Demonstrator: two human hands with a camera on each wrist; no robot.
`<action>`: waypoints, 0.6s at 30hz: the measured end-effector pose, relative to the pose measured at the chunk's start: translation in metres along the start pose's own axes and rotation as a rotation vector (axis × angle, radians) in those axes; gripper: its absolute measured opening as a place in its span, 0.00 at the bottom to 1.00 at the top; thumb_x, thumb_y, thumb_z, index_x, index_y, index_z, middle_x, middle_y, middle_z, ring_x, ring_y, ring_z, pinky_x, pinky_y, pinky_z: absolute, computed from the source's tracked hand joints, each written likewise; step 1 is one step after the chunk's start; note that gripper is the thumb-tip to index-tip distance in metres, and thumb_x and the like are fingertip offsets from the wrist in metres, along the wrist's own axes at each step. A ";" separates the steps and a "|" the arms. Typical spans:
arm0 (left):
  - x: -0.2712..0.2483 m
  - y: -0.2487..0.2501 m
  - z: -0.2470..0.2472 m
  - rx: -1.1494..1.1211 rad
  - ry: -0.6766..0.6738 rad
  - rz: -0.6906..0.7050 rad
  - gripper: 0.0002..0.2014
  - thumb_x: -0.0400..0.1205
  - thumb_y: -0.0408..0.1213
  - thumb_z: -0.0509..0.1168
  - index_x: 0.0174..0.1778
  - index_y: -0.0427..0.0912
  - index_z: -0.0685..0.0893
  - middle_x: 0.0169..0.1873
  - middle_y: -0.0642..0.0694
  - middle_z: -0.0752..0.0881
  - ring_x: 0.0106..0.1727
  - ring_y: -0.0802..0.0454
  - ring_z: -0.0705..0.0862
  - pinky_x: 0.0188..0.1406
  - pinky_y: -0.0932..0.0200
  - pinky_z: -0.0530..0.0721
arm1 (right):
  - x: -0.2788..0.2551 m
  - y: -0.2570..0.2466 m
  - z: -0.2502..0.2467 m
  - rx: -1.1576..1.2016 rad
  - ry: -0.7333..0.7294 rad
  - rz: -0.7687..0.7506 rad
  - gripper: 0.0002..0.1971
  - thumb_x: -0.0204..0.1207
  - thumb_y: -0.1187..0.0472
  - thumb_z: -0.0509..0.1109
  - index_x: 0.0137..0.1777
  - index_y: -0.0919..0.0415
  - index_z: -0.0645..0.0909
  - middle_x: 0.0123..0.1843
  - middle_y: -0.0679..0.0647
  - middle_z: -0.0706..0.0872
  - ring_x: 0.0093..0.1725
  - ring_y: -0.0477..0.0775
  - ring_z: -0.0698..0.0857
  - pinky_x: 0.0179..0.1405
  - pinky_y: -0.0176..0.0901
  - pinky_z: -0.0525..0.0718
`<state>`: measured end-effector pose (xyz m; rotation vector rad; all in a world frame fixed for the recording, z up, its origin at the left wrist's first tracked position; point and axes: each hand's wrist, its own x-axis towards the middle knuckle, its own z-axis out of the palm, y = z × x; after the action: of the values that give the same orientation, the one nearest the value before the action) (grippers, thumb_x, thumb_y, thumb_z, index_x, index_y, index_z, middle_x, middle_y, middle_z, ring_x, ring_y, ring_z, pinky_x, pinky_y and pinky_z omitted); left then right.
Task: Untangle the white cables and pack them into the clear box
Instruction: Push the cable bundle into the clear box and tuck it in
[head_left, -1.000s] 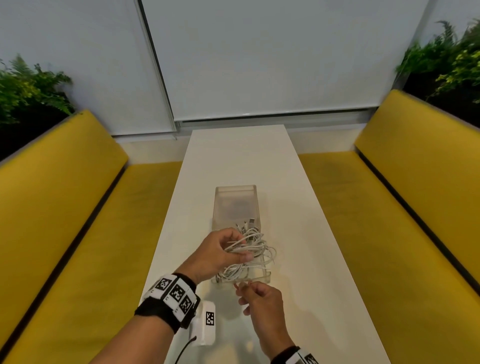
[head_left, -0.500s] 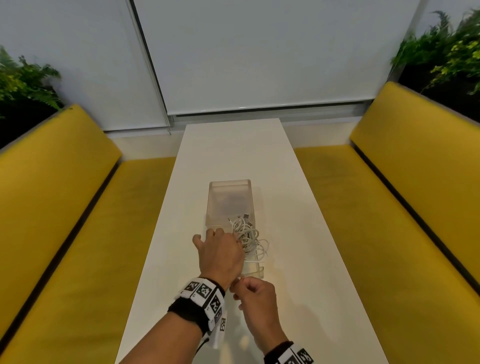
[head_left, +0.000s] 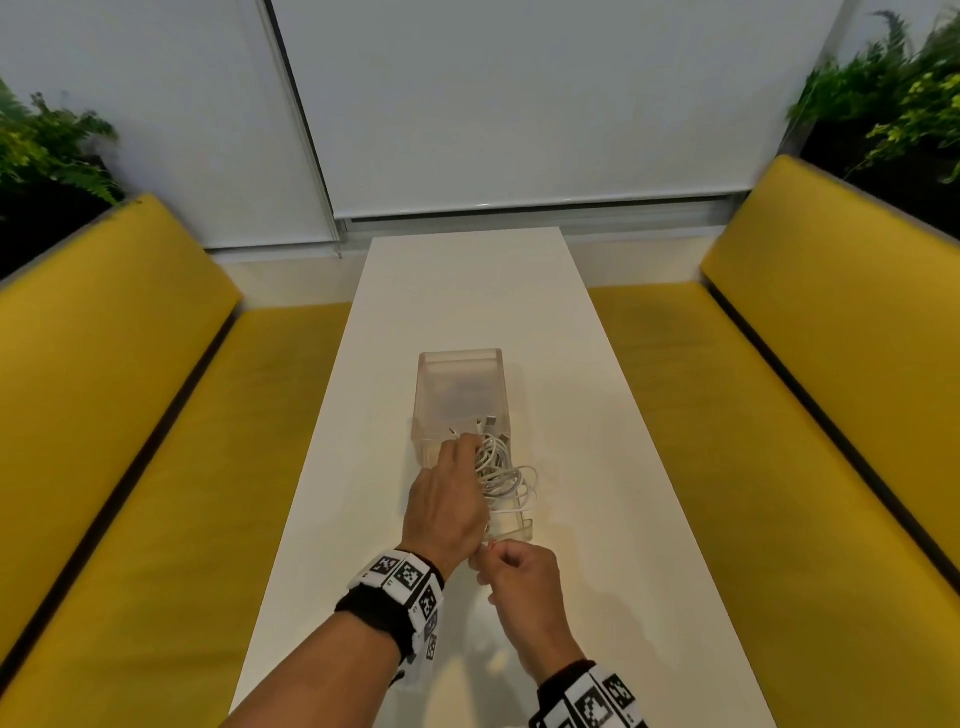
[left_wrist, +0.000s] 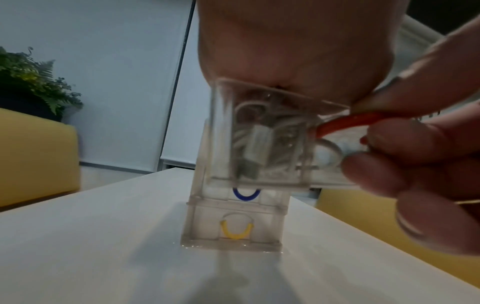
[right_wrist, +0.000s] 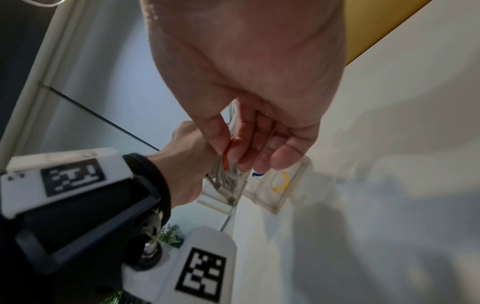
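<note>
Left hand (head_left: 447, 499) now lower, pressing one white cable bundle (head_left: 501, 470) into clear box (head_left: 460, 384); right hand (head_left: 519, 577) pinching red drawer pull (left_wrist: 345, 123).

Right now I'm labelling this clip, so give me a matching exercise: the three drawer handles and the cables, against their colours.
Things:
1 top handle
2 middle handle
3 bottom handle
4 cables

Colours:
a yellow
b white
c red
d blue

Pairs: 1-c; 2-d; 3-a; 4-b
</note>
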<state>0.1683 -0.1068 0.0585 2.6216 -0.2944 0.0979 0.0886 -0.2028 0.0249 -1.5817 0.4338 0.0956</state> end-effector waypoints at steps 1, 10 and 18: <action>-0.001 -0.002 -0.002 -0.028 -0.006 0.011 0.21 0.77 0.30 0.57 0.65 0.52 0.69 0.57 0.46 0.83 0.44 0.36 0.83 0.44 0.46 0.81 | -0.001 -0.001 0.000 0.000 -0.001 -0.005 0.14 0.75 0.64 0.74 0.34 0.77 0.83 0.29 0.57 0.81 0.32 0.50 0.75 0.33 0.40 0.76; -0.003 -0.008 0.004 0.011 -0.135 0.142 0.19 0.80 0.64 0.50 0.49 0.51 0.66 0.50 0.50 0.72 0.47 0.46 0.76 0.52 0.47 0.72 | -0.002 -0.010 0.000 0.006 -0.005 0.010 0.18 0.58 0.60 0.66 0.37 0.79 0.82 0.29 0.59 0.79 0.32 0.53 0.73 0.34 0.46 0.71; 0.005 0.006 0.007 0.080 -0.032 -0.039 0.24 0.88 0.60 0.42 0.56 0.46 0.74 0.53 0.46 0.83 0.51 0.41 0.84 0.54 0.44 0.77 | -0.003 -0.003 0.002 0.014 -0.003 0.001 0.11 0.73 0.69 0.73 0.33 0.78 0.81 0.29 0.60 0.83 0.31 0.51 0.77 0.32 0.42 0.76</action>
<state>0.1717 -0.1162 0.0561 2.7088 -0.2555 0.0558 0.0872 -0.2003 0.0283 -1.5674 0.4321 0.0947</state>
